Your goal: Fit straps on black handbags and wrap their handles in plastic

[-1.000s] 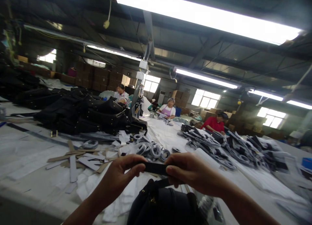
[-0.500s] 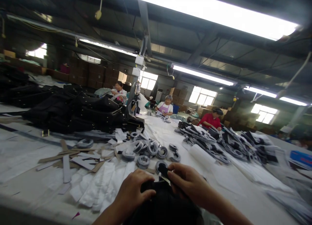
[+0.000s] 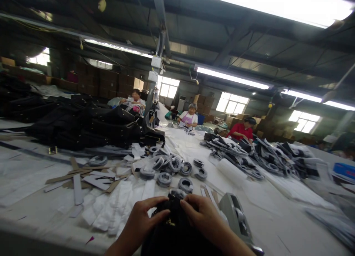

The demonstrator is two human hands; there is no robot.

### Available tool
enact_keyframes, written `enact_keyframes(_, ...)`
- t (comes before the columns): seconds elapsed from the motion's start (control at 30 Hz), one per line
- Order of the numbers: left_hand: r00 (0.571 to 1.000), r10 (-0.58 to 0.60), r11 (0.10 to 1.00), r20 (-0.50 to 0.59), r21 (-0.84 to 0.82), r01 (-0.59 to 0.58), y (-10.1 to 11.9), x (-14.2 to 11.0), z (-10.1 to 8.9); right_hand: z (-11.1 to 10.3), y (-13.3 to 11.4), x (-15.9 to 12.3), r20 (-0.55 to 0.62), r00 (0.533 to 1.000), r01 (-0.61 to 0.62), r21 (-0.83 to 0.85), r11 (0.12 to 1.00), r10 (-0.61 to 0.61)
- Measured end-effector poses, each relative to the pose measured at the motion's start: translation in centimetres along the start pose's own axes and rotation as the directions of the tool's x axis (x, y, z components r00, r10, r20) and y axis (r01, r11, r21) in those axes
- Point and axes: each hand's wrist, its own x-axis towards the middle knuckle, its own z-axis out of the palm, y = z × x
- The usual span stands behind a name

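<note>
At the near table edge is a black bag (image 3: 177,241), its lower part cut off by the frame. A small gold-coloured metal fitting (image 3: 170,222) shows near its top. My left hand (image 3: 144,221) is closed on the bag's upper left, thumb and fingers bent around the dark material. Opposite it, my right hand (image 3: 203,217) pinches the top right part with thumb and forefinger. The exact piece between the fingertips is too dark to make out. Just beyond the fingers lie grey-white coiled rolls (image 3: 185,185).
A grey tape dispenser (image 3: 235,215) stands right of my right hand. Cardboard strips (image 3: 77,174) and white padding strips (image 3: 111,208) lie left. A heap of black bags (image 3: 83,119) fills the far left; stacked pieces (image 3: 235,152) lie right. Several co-workers, one in red (image 3: 241,131), sit beyond.
Both hands have moved closer together at the bag's top. The right hand has come down and left, and the raised black flap with a pale strip no longer shows. The tape dispenser is now uncovered.
</note>
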Motion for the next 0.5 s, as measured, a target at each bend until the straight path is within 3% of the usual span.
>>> enact_keyframes(0.2,0.997,-0.044,0.992,-0.067,-0.125,0.035,-1.1,-0.6,0.8,1.1,-0.5,0.6,0.034,0.999,-0.002,-0.016,1.000,0.002)
enact_keyframes(0.5,0.999,-0.024,0.988,0.028,-0.150,0.028,-0.7,-1.1,0.6,-0.5,0.1,2.1,0.360,0.933,-0.067,0.115,0.991,0.021)
